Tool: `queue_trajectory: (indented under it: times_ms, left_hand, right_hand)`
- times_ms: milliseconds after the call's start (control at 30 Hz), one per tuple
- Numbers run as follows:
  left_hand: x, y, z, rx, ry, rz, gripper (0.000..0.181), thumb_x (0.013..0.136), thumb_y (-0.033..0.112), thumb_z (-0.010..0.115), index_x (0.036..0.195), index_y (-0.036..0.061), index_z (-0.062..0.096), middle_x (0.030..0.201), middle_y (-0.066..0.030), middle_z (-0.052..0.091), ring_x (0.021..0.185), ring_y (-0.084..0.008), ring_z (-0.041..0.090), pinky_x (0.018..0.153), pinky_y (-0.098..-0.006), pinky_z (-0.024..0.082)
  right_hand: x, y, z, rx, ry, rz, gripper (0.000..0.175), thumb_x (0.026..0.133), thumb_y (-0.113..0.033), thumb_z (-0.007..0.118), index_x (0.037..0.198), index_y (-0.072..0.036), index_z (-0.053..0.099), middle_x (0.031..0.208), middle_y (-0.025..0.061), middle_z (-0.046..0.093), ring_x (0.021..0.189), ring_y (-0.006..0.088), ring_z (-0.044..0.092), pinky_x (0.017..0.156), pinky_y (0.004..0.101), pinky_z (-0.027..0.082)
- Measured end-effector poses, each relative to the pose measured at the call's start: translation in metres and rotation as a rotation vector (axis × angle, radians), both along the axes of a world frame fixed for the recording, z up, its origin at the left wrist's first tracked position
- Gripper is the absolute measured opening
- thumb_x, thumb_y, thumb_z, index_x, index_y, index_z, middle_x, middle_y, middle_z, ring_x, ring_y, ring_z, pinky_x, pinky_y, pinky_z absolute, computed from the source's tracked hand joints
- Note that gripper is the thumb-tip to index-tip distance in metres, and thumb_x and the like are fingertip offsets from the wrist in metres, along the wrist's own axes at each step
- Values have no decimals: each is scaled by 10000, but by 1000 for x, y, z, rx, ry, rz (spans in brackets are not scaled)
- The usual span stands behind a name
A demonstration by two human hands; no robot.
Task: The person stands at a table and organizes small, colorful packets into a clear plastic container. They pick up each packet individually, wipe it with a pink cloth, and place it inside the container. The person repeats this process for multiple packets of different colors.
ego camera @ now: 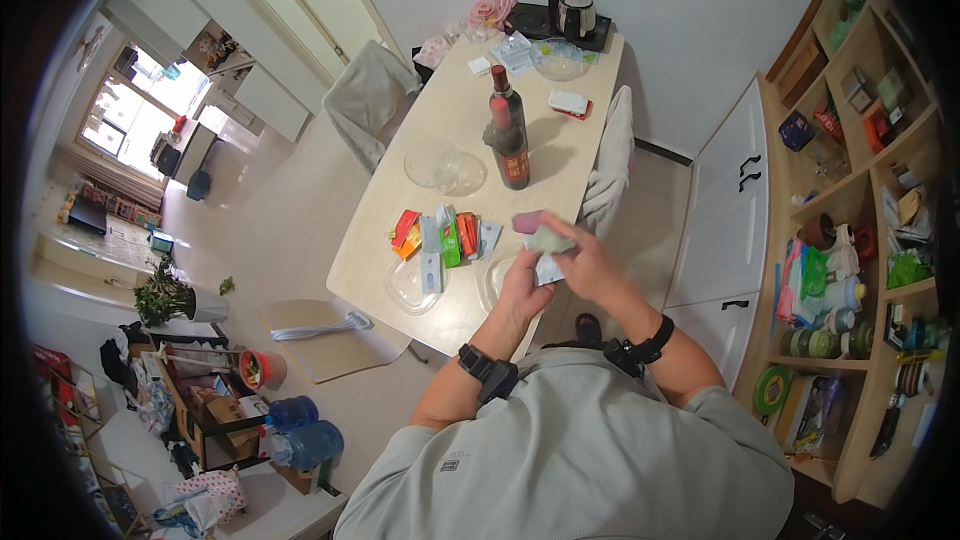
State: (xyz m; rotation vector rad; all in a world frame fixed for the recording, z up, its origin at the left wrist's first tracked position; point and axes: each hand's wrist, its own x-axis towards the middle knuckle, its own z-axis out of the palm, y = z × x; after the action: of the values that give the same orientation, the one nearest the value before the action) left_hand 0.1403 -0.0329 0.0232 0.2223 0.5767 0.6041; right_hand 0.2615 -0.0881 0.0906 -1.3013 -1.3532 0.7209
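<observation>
My left hand (523,281) holds a pale blue-white packet (548,270) above the near right edge of the wooden table (367,240). My right hand (589,262), close beside it, has its fingers on a light green packet (553,240) and a pinkish-purple one (527,222); both are slightly blurred. Left of my hands lies a spread of small packets, among them a green one (450,242), a red one (405,223) and a pale one (431,274). A clear plastic lid or tray (401,292) lies partly under them. Another clear plastic container (491,274) is partly hidden behind my left hand.
Two dark bottles with red tops, one nearer (514,157), stand mid-table. Clear round containers (431,165) lie to their left. A kettle (579,11) stands on a black tray at the far end. Cloth-covered chairs (364,101) flank the table; shelves (825,367) line the right.
</observation>
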Motion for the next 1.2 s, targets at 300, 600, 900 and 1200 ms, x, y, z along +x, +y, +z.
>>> queue_trajectory:
  times_ms: [300, 600, 900, 1200]
  left_hand:
    - [-10, 2, 13, -55, -387, -41, 363, 969, 381, 435, 1209, 132, 548, 1243, -76, 574, 1163, -233, 537, 990, -432, 435]
    - [-5, -11, 20, -92, -151, -173, 372, 973, 400, 403, 1241, 176, 533, 1285, -33, 557, 1207, -224, 511, 983, -450, 431]
    - [-8, 2, -8, -210, -254, -31, 420, 977, 443, 391, 1242, 149, 532, 1274, -80, 559, 1221, -277, 488, 1018, -473, 401]
    - [-7, 5, 13, -177, -182, -82, 429, 973, 478, 385, 1204, 160, 560, 1208, -51, 602, 1127, -244, 562, 973, -434, 442]
  right_hand:
    - [-22, -4, -7, 18, -555, -18, 550, 697, -95, 660, 1231, -43, 535, 1209, 150, 547, 1112, 336, 533, 936, 411, 442]
    - [-9, 21, -25, 45, -683, -213, 283, 739, -107, 628, 1017, -79, 584, 907, 124, 574, 845, 336, 601, 704, 435, 499]
    - [-23, 11, -31, 38, -732, -90, 139, 787, -166, 592, 889, -82, 549, 816, 123, 589, 735, 327, 624, 614, 426, 511]
    - [-16, 17, -28, 93, -676, -114, 164, 764, -153, 610, 901, -86, 550, 793, 111, 592, 720, 326, 620, 606, 434, 499]
